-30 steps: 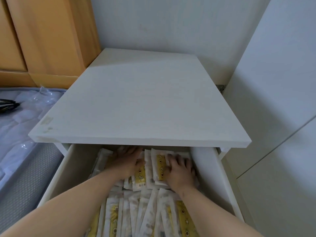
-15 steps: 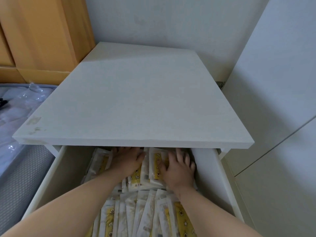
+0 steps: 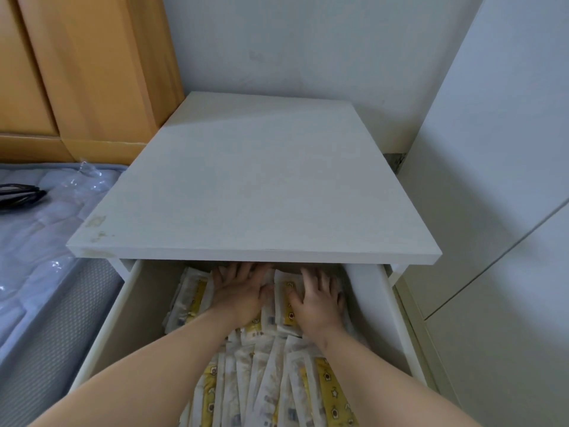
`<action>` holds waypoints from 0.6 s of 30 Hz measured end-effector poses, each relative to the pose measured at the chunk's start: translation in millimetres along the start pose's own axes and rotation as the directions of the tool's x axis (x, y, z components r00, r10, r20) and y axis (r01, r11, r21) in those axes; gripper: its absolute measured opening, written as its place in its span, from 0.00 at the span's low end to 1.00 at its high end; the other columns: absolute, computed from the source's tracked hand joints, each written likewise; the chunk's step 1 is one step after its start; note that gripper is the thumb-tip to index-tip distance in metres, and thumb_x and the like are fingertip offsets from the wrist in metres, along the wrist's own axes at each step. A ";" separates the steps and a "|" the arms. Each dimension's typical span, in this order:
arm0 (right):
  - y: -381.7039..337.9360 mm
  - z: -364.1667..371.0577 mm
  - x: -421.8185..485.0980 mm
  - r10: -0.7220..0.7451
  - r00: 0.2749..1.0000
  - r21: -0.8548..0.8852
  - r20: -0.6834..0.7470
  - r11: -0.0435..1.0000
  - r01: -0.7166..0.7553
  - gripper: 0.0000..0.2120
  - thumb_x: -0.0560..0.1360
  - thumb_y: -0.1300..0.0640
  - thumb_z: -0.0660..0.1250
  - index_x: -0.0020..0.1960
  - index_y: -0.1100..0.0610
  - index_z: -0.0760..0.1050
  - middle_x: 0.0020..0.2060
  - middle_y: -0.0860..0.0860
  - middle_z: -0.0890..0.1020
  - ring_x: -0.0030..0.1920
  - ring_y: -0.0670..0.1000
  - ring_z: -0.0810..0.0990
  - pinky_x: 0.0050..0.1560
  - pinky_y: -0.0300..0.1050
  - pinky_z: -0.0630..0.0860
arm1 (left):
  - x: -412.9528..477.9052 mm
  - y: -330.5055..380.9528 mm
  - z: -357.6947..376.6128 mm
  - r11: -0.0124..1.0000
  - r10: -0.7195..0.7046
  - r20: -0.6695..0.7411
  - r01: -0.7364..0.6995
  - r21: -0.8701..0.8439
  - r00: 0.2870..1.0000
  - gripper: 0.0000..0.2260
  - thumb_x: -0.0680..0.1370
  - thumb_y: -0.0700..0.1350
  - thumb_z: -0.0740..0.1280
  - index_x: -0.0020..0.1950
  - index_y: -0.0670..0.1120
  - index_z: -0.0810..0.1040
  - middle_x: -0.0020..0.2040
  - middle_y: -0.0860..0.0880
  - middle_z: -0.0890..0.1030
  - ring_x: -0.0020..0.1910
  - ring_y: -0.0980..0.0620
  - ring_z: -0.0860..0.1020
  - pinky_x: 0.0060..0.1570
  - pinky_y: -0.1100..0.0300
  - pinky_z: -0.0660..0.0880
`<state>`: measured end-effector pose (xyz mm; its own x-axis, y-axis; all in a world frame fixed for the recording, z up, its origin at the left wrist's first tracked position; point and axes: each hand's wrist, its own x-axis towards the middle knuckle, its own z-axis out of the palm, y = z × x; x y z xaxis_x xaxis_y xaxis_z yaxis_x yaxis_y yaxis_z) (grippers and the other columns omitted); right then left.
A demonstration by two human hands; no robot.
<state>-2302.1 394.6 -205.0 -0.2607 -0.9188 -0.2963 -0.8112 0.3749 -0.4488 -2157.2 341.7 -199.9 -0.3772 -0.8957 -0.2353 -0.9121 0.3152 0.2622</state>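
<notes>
A white drawer (image 3: 366, 291) stands pulled out beneath the white cabinet top (image 3: 255, 192). It is filled with several flat white-and-yellow packets (image 3: 264, 383) standing in rows. My left hand (image 3: 240, 291) lies flat on the packets at the back of the drawer, fingers spread and reaching under the cabinet top. My right hand (image 3: 317, 300) presses flat on a packet (image 3: 286, 306) just to its right, fingers straight. Both fingertips are partly hidden in the shadow under the top.
A mattress wrapped in plastic (image 3: 34, 229) lies to the left, with a black object (image 3: 18, 194) on it. Wooden cabinet doors (image 3: 77, 72) stand behind it. A white wardrobe panel (image 3: 492, 211) rises close on the right.
Both hands have slid slightly further back into the drawer, pushing on the packets. The view has shifted a little to the right.
</notes>
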 end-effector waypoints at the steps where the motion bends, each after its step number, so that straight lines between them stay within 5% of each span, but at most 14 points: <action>1: -3.5 -4.2 -4.9 0.005 1.000 0.014 -0.007 1.000 -0.005 0.27 0.80 0.41 0.49 0.77 0.46 0.50 0.77 0.51 0.49 0.76 0.57 0.44 0.75 0.56 0.45 | -4.7 0.2 -4.3 1.000 -0.003 -0.007 0.003 0.002 1.000 0.23 0.82 0.54 0.48 0.76 0.60 0.46 0.77 0.55 0.45 0.76 0.48 0.43 0.72 0.40 0.39; 6: -16.4 -22.3 -34.1 0.018 0.999 0.051 -0.034 0.999 -0.017 0.25 0.81 0.42 0.50 0.75 0.49 0.56 0.77 0.51 0.52 0.76 0.57 0.45 0.74 0.56 0.47 | -32.8 8.6 -22.6 0.996 -0.006 -0.014 0.005 -0.094 1.000 0.22 0.82 0.52 0.52 0.76 0.57 0.53 0.76 0.51 0.52 0.75 0.43 0.54 0.72 0.42 0.58; 10: -22.3 -34.9 -67.7 0.002 0.999 0.081 -0.051 0.997 0.003 0.23 0.80 0.44 0.53 0.73 0.50 0.60 0.75 0.52 0.58 0.75 0.58 0.52 0.73 0.57 0.51 | -67.8 16.3 -39.5 0.998 0.000 -0.086 -0.005 -0.061 0.996 0.21 0.82 0.52 0.52 0.76 0.56 0.54 0.77 0.50 0.53 0.77 0.43 0.47 0.72 0.43 0.53; 18: -24.0 -52.0 -160.0 -0.114 0.992 0.145 -0.062 0.982 0.122 0.24 0.79 0.45 0.55 0.73 0.53 0.61 0.69 0.55 0.67 0.69 0.59 0.66 0.68 0.58 0.65 | -170.2 33.0 -58.8 0.993 0.059 -0.243 -0.081 -0.083 0.968 0.19 0.83 0.50 0.54 0.74 0.54 0.60 0.74 0.51 0.58 0.74 0.46 0.55 0.70 0.49 0.60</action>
<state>-2268.2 526.2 -103.0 -0.1991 -0.9613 -0.1902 -0.7523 0.2743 -0.5990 -2113.7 486.1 -96.2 -0.3798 -0.9249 0.0153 -0.8620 0.3599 0.3570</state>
